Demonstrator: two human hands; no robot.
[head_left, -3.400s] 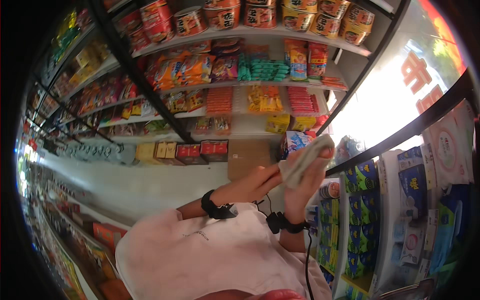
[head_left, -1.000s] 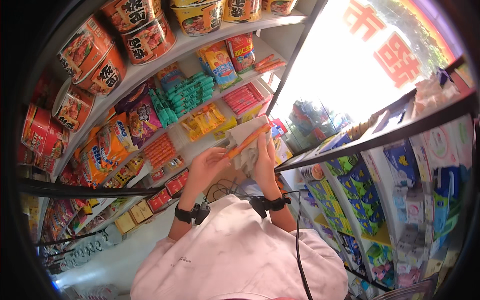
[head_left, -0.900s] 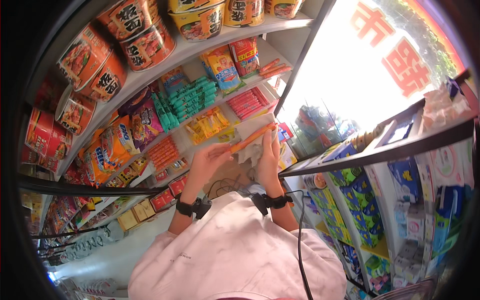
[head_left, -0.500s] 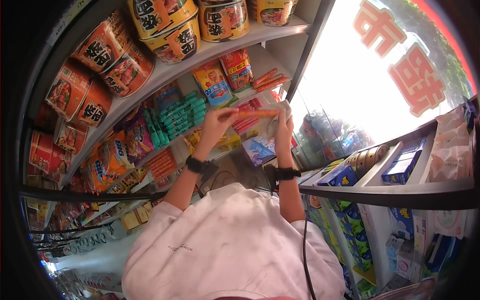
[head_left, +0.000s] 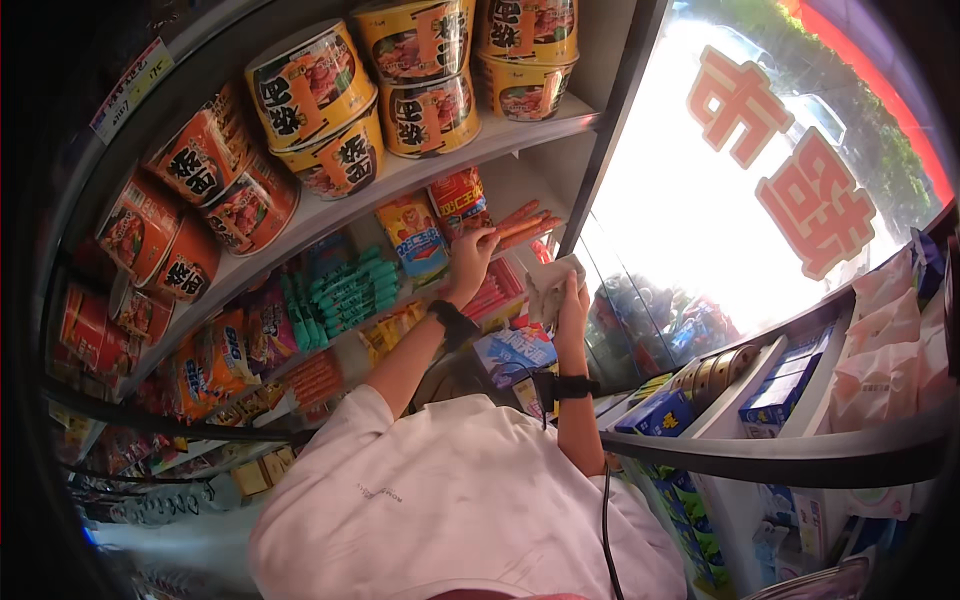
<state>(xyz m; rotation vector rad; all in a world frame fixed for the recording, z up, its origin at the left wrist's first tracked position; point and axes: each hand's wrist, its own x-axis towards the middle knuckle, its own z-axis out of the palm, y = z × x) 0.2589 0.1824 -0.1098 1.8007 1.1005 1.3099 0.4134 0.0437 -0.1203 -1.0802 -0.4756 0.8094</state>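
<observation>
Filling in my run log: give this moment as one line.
left hand: at orange sticks; right hand: holding pale cloth; nearby: red packet

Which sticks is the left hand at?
The orange sticks right of the red pack: the left hand is at those, not the green sticks or pink sticks.

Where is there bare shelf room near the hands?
On the bowl shelf, between the rightmost yellow bowls and dark post; below, behind the orange sausages, right of the red packet. Crowded: left of the left hand, among packets and teal sticks.
</observation>
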